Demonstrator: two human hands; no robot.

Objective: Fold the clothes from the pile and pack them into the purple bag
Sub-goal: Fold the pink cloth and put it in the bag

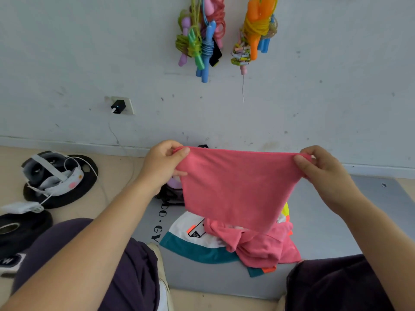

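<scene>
Pink, soft knit cloth [235,187] hangs stretched between both hands above the grey mat [325,232]: the left hand [162,164] and right hand [323,171] each pinch a top corner. Its lower part bunches on the pile [202,241] of white-and-teal fabric. Mat lettering reads partly "DO·GY". Behind the cloth, the purple bag [173,191] is mostly hidden.

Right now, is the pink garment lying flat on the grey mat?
No. Both hands, left and right, pinch the pink garment by its top corners, holding it up above the grey mat.
</scene>
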